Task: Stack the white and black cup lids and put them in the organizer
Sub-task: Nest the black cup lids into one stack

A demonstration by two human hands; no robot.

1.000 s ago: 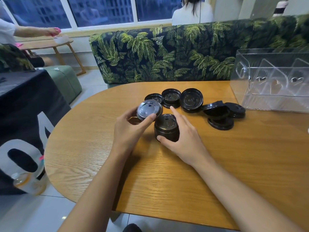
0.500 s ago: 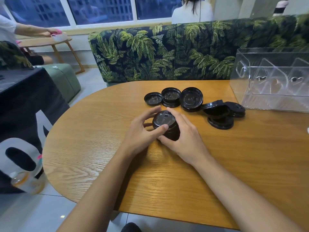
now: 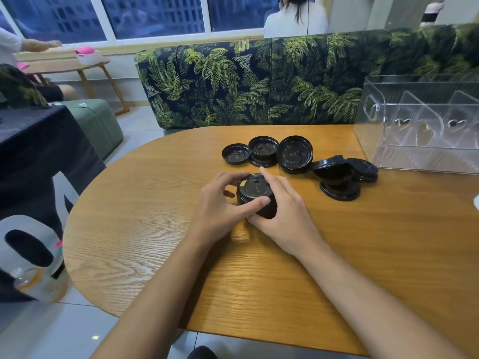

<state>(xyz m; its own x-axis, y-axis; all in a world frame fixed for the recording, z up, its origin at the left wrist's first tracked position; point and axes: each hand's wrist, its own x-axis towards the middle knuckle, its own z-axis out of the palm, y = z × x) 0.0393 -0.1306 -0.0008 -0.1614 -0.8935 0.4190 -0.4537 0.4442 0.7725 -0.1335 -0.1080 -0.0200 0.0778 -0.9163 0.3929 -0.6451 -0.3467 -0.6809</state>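
A stack of black cup lids [image 3: 255, 195] stands on the wooden table [image 3: 363, 242] in the middle of the view. My left hand [image 3: 220, 206] grips the stack from the left, thumb across its front rim and fingers curled over the back. My right hand [image 3: 285, 213] holds it from the right, index finger along the top edge. Behind the stack lie three black lids [image 3: 267, 151] side by side, undersides up. To the right sits a loose pile of black lids [image 3: 342, 177]. The clear acrylic organizer [image 3: 420, 125] stands at the table's back right.
A palm-print sofa [image 3: 259, 81] runs behind the table. A black-draped table [image 3: 31, 151] and a bottle [image 3: 39, 283] are at the left. People sit in the background by the window. No white lids are visible.
My left hand brought the lid it held in the air down onto the stack. Both hands now close around the stack.
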